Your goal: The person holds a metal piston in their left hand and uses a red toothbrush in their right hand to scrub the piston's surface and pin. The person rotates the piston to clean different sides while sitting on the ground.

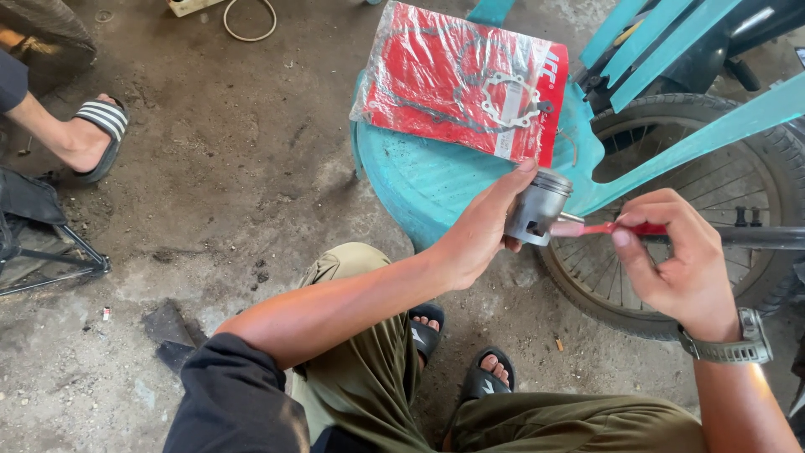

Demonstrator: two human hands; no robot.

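While left hand [478,239] grips piston [539,206], right hand [675,260] holds red tool [616,228].

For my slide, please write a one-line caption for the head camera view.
Left hand holds a grey piston while the right hand brings a red-handled tool to its side, above a turquoise plastic chair.

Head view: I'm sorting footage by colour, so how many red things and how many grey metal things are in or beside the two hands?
Red: 2 – the tool in the right hand, and the gasket packet on the teal stool.
Grey metal: 1 – the piston in the left hand.
Total: 3
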